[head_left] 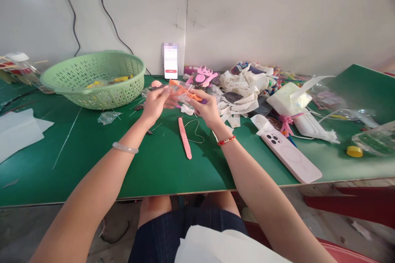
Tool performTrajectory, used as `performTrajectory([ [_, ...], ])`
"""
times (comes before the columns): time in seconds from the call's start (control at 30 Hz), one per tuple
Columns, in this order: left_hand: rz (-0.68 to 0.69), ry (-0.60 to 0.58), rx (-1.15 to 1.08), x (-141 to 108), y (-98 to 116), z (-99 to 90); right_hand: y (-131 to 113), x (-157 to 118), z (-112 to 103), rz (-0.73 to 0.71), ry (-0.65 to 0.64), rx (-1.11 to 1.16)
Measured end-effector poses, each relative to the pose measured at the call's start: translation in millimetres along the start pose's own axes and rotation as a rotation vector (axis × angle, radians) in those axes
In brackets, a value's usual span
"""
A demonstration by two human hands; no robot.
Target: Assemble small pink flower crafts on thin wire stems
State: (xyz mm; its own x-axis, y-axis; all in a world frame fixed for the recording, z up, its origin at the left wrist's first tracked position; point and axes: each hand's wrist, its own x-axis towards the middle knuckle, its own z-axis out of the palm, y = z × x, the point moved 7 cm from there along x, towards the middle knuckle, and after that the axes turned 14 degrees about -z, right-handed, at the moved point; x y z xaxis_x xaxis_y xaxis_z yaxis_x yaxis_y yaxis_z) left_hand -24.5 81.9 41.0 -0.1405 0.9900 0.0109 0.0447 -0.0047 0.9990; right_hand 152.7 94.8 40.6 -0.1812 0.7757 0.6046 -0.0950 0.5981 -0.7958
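Above the table, both hands hold a small clear plastic bag (182, 90) with orange pieces showing in it. My left hand (157, 102) pinches its left end, and my right hand (205, 109) grips the right side, with a bit of purple by the fingers. What exactly the orange pieces are, I cannot make out. Below the hands a pink flat strip (184, 139) lies on the green table (148, 168), a thin looped thread (197, 131) beside it. Just behind the bag sits a pink and black item (202, 77).
A green plastic basket (101, 98) with yellow items stands at the left. Paper scraps (243, 84) are heaped at the back right. A pink phone (291, 154) lies near the front edge, another phone (170, 61) leans on the wall. A yellow-capped bottle (354, 151) lies far right.
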Motion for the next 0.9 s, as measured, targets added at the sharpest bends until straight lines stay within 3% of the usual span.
performTrajectory([
  [0.2,0.006,-0.004,-0.004,0.8,-0.5,-0.9,0.1,2.8,-6.7,-0.020,0.061,0.009],
  [0.53,0.011,0.016,0.017,1.1,0.1,-3.4,-0.8,-0.4,4.9,0.070,-0.129,0.040],
  [0.9,0.023,-0.006,0.055,1.0,-0.4,0.2,-3.5,0.5,1.8,-0.013,-0.056,-0.011],
])
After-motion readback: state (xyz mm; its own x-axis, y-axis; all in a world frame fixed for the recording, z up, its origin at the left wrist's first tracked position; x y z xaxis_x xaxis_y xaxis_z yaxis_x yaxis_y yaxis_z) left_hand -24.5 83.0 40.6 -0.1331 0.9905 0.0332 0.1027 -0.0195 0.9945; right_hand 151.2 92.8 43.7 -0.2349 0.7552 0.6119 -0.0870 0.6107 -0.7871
